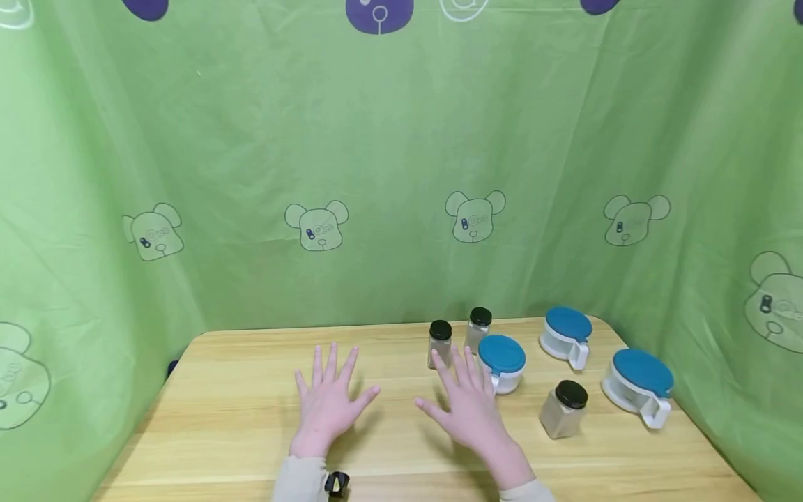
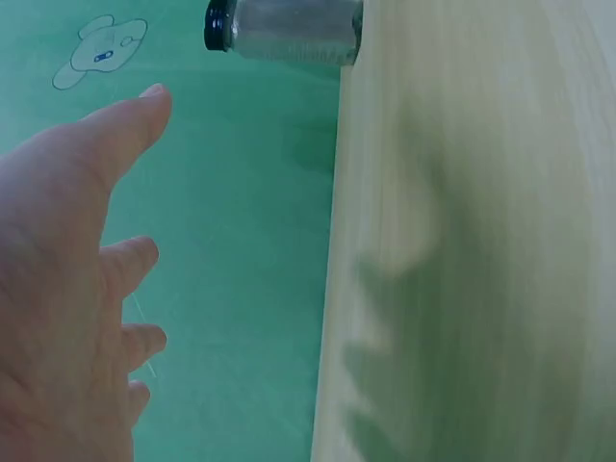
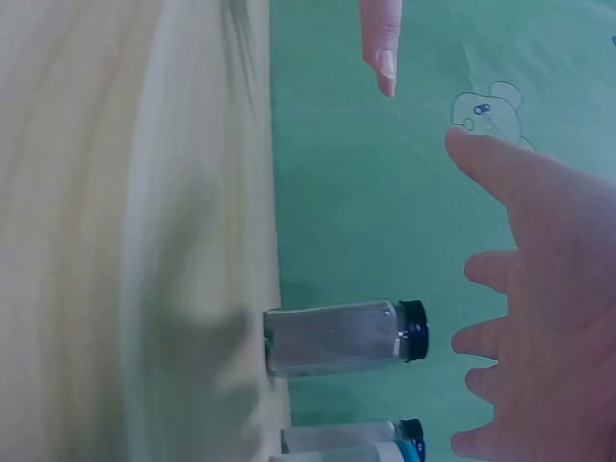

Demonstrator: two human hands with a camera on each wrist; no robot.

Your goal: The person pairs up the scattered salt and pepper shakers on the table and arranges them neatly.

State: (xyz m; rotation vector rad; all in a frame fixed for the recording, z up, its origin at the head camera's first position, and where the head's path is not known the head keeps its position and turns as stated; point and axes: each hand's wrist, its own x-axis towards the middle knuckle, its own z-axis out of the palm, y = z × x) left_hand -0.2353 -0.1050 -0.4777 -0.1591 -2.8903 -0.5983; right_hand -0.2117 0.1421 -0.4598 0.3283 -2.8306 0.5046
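My left hand [image 1: 327, 408] is held above the wooden table with fingers spread, holding nothing; its shadow falls on the wood in the left wrist view. My right hand [image 1: 470, 411] is likewise spread and holds nothing, its fingertips overlapping a blue-lidded white container [image 1: 502, 354] in the head view. Just beyond those fingers stands a clear jar with a black lid [image 1: 440, 344], also seen upright in the right wrist view [image 3: 337, 339]. Behind it to the right is a second black-lidded jar [image 1: 479, 328]. A third, squarer jar [image 1: 562, 410] stands right of my right hand.
Two more blue-lidded white containers with handles stand at the right: one at the back [image 1: 567, 335], the other near the right edge [image 1: 638, 385]. The wooden table [image 1: 219, 404] has green curtains [image 1: 389, 279] behind it and along both sides. A black device [image 1: 337, 483] sits at my left wrist.
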